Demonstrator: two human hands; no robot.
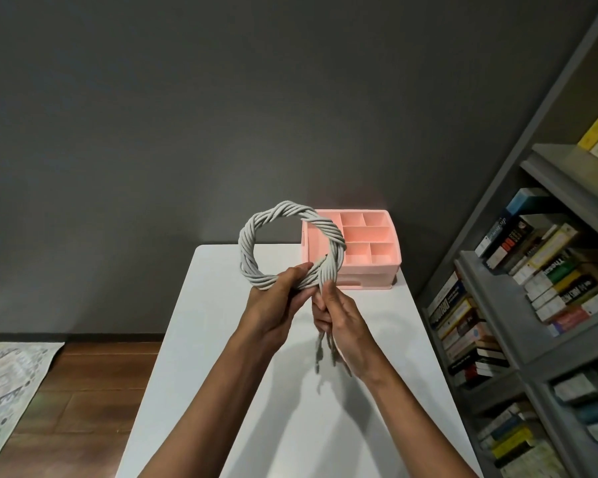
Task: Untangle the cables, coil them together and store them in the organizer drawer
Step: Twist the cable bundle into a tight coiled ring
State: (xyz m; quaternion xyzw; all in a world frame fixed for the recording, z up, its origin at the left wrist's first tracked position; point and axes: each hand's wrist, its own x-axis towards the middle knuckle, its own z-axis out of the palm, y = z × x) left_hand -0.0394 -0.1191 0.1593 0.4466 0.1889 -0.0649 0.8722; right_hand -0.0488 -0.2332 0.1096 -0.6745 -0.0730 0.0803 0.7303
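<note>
Two bare forearms reach up over the smooth, matte white desk [290, 426] and cast soft shadows on it. The right hand [342, 322] has its fingers curled round a straight bunch of loose cable ends [320, 353]. These hang below the fist as thin grey strands with small plugs at the tips, held above the desk surface. Just beside it and slightly higher, the left hand [277, 298] grips the lower arc of the cables [252, 232], with its thumb lying across the strands. The cables are pale grey, round in section and rubbery-looking, and several are twisted together like rope into one upright ring held in the air in front of the organizer.

Behind the ring, at the far right of the desk, sits the pink plastic organizer [370, 236]. It is a boxy tray with rounded corners, its open top split by thin walls into rectangular compartments. The organizer drawer [359, 276] shows as a low front panel under the tray.

A grey bookshelf [497, 270] packed with glossy book spines stands to the right. A patterned rug [7, 374] lies on the wooden floor [83, 391] to the left, and a plain dark grey wall [221, 98] is behind.
</note>
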